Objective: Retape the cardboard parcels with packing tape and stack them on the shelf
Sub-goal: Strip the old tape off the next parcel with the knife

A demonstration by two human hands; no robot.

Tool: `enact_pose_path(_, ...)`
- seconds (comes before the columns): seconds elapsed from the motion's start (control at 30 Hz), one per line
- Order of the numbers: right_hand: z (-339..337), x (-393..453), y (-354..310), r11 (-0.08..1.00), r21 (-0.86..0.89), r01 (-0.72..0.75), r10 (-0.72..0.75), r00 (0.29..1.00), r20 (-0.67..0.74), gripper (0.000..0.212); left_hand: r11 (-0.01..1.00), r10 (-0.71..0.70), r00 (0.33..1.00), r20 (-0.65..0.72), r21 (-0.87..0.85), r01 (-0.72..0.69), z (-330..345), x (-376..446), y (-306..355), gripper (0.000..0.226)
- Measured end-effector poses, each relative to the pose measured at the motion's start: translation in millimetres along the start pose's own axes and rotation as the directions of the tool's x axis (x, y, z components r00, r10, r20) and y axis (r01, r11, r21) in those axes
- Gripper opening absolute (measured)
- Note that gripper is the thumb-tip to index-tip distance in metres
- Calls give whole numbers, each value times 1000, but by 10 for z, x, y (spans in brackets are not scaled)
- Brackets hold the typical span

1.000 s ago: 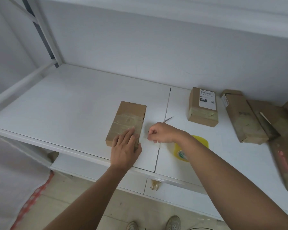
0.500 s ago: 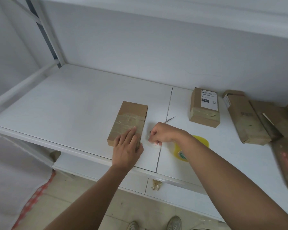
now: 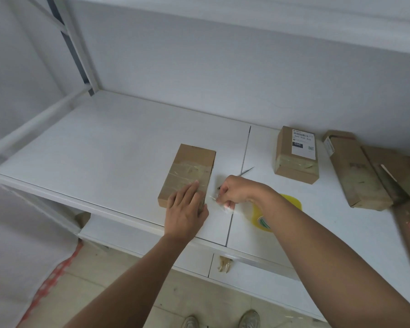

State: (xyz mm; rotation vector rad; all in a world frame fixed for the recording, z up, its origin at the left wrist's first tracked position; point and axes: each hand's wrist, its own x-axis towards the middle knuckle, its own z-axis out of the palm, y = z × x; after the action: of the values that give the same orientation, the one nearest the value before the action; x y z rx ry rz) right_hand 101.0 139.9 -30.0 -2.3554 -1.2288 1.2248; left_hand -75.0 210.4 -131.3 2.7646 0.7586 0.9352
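1. In the head view, the left hand [image 3: 186, 213] is lying flat on the near end of the parcel [image 3: 187, 175], fingers straight and close together, pressing down on the clear tape wrapped across it.
2. The parcel is lying flat on the white shelf [image 3: 100, 157], left of the seam between the two boards.
3. The right hand [image 3: 234, 191] is sitting just right of the parcel, fingers curled tight, pinching a strip of clear tape [image 3: 217, 200] that is running toward the parcel's near right corner.
4. A thin blade [image 3: 245, 171] is sticking out on the far side of that fist.
5. The yellow tape roll [image 3: 270, 216] is lying on the shelf, partly hidden behind the right forearm.
6. A labelled box [image 3: 296, 155] is standing farther right, and more brown parcels [image 3: 357, 171] are lying at the right edge.
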Motion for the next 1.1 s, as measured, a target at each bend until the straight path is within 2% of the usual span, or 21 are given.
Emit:
enact_pose_path(0.17, -18, -23, -10, 1000, 29, 9, -9, 1000, 1, 20, 1000, 5, 1000, 6, -10, -5, 6, -2, -6, 23)
enact_pose_path(0.33, -35, -67, -13, 995, 99, 24, -19, 998, -59, 29, 1000, 5, 1000, -2, -17, -5, -6, 0, 5, 24)
enact_pose_path(0.53, 116, 10, -129, 1000, -30, 2, -5, 995, -96, 24, 1000, 0, 1000, 9, -30, 0, -26, 2, 8, 25)
enact_pose_path(0.77, 96, 4, -142, 999, -11, -31, 30, 996, -86, 17, 999, -5, 999, 32, -32, 6, -32, 13, 13, 23)
enact_pose_path(0.9, 59, -44, -97, 980, -162, -120, 109, 992, -70, 19, 1000, -4, 999, 44, -27, 5, -27, 9, 11, 23)
enact_pose_path(0.97, -41, -86, -14, 987, -98, -126, 118, 989, -85, 16, 1000, -7, 999, 35, -29, 8, -18, 10, 14, 22)
enact_pose_path(1.1, -215, -195, 164, 999, 29, -42, 46, 987, -156, 18, 999, -20, 999, 37, -26, 21, -30, 9, 9, 21)
